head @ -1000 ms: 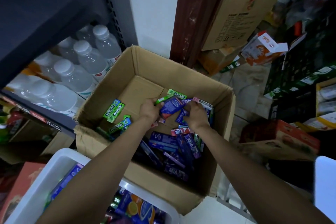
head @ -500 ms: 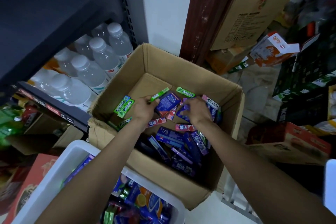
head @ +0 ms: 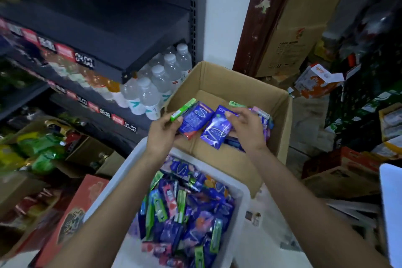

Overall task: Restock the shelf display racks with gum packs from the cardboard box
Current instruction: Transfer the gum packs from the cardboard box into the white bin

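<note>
Both hands have come up out of the cardboard box [head: 219, 85] since a second ago, when they were down among the loose packs, and the view has swung so the white bin [head: 128, 167] full of gum is now right under the forearms. Left hand [head: 162, 135] has its fingers curled around a green stick pack [head: 182, 109] plus a blue pack [head: 194, 118] stacked against it, so it's carrying two at once. Right hand [head: 245, 128] pinches a second blue pack [head: 216, 129] by its top edge, with the pack hanging down over the box's near wall. More gum packs [head: 261, 115] are left in the box behind the right hand, pink and purple ones mostly, so my guess is this is a mid-way scoop and there's plenty to go. Looks like the haul is headed for the bin or the racks, can't say which. What could go wrong: that right-hand pinch is only on the edge of a slick wrapper, so a quick swing could let it slip and drop back in the box or onto the floor between box and bin. Left hand's two-pack stack could also fan apart, since the green one sits loose on top. Water bottles [head: 152, 91] on the shelf [head: 104, 35] sit close by the left elbow's path too
</note>
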A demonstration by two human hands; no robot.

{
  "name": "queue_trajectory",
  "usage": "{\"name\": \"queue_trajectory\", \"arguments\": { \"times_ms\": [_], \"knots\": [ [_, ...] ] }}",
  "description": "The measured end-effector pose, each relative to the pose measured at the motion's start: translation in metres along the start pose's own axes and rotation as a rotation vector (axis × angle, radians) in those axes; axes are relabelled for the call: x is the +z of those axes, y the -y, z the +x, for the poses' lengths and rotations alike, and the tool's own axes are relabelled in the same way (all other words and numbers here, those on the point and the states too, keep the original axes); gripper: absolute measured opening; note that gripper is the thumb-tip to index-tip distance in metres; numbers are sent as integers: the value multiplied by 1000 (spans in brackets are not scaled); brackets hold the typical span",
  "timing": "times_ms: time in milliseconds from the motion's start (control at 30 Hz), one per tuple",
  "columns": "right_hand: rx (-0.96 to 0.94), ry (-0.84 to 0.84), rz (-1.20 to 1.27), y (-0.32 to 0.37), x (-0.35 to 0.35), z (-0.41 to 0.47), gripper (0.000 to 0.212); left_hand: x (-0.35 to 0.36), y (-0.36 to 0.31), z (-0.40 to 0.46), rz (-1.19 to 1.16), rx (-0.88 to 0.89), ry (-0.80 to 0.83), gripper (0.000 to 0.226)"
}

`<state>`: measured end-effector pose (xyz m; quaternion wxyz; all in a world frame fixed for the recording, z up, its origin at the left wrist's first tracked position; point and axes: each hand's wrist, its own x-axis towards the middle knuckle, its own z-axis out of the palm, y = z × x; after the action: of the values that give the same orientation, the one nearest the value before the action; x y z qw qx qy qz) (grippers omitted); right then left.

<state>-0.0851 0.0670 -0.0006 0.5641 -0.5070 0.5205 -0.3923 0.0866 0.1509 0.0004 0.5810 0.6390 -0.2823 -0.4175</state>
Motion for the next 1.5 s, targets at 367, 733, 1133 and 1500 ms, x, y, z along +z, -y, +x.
{"name": "queue_trajectory", "arguments": {
  "times_ms": [367, 733, 1133, 1500],
  "knots": [
    [84, 165, -408, -97, 10, -162, 16, -97, 78, -131, 712, 79, 312, 31],
    [1, 241, -1070, -109, 6, -194, 36, -95, 111, -157, 1166, 222, 482, 43],
    [-185, 80, -726, -34, -14, -127, 27, -31, 27, -89, 728, 353, 265, 22],
    [-13, 142, -898, -25, -44, 87, 36, 98, 23, 109, 1007, 156, 312, 43]
  ]
}}
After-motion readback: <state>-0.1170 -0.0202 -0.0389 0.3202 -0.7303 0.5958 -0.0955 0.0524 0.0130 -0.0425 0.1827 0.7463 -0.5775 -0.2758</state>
